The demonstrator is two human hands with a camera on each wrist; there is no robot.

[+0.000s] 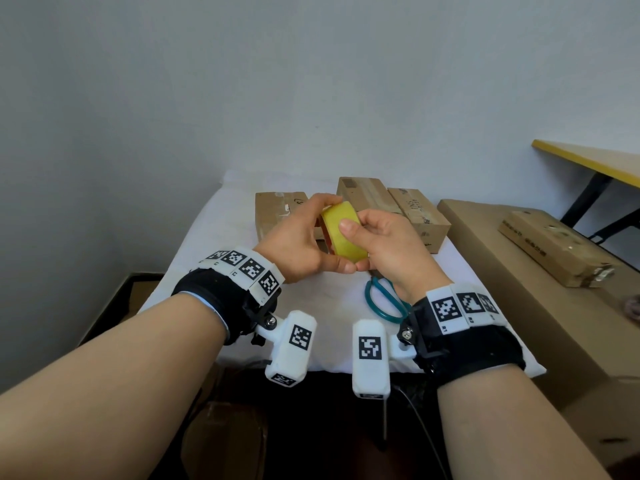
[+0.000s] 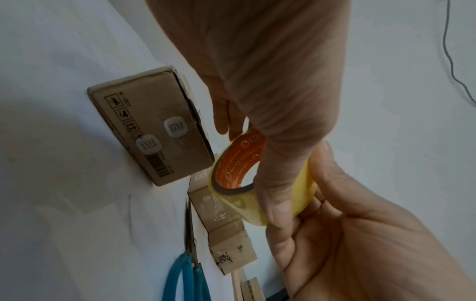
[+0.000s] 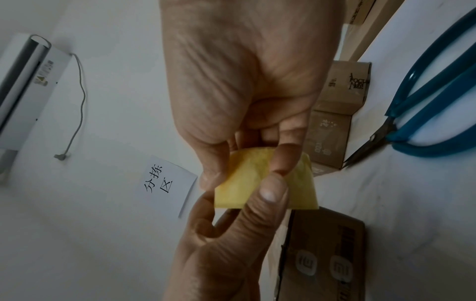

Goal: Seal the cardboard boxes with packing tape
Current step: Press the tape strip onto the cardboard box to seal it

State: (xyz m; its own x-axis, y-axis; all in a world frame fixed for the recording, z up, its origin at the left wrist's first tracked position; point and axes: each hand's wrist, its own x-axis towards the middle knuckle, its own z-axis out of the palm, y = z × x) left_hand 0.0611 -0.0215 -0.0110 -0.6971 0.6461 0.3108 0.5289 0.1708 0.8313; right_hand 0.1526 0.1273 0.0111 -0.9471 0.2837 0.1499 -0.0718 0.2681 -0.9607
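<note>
A yellow roll of packing tape [image 1: 341, 233] with an orange core [image 2: 237, 163] is held above the white table by both hands. My left hand [image 1: 311, 237] grips it from the left, thumb below and fingers over the top. My right hand [image 1: 360, 245] pinches the roll's outer face, thumb pressed on the yellow surface [image 3: 242, 183]. Three brown cardboard boxes stand behind: a left one [image 1: 277, 209] with two white logo stickers [image 2: 154, 132], a middle one [image 1: 367, 194] and a right one [image 1: 420, 216].
Teal-handled scissors [image 1: 384, 303] lie on the white cloth [image 1: 225, 237] under my right wrist. A large cardboard box [image 1: 519, 306] stands at the right, with a flat carton [image 1: 554, 251] on top. A yellow-edged table [image 1: 595, 161] is beyond it. A wall sits close behind.
</note>
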